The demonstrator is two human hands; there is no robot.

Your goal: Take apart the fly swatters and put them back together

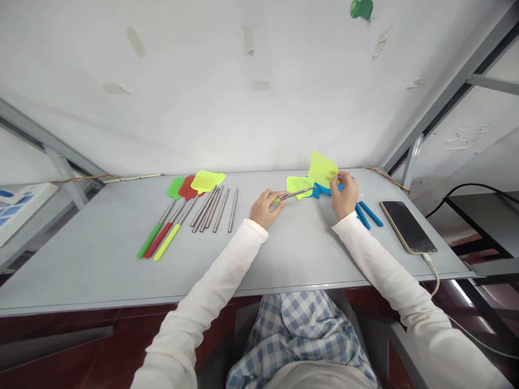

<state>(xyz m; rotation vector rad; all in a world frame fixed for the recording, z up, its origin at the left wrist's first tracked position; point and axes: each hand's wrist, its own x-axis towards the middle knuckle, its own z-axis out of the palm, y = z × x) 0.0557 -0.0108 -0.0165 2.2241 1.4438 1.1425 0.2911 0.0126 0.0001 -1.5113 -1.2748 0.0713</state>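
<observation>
My left hand grips a thin metal rod that points right toward a pile of loose swatter heads. My right hand pinches a yellow-green mesh swatter head, lifted and tilted above the pile. Under it lie another yellow-green head and blue heads. Blue handle grips rest just right of my right hand.
On the grey table, at the left, lie three finished fly swatters in green, red and yellow, beside several bare metal rods. A phone on a charging cable lies at the right edge. A white wall stands behind.
</observation>
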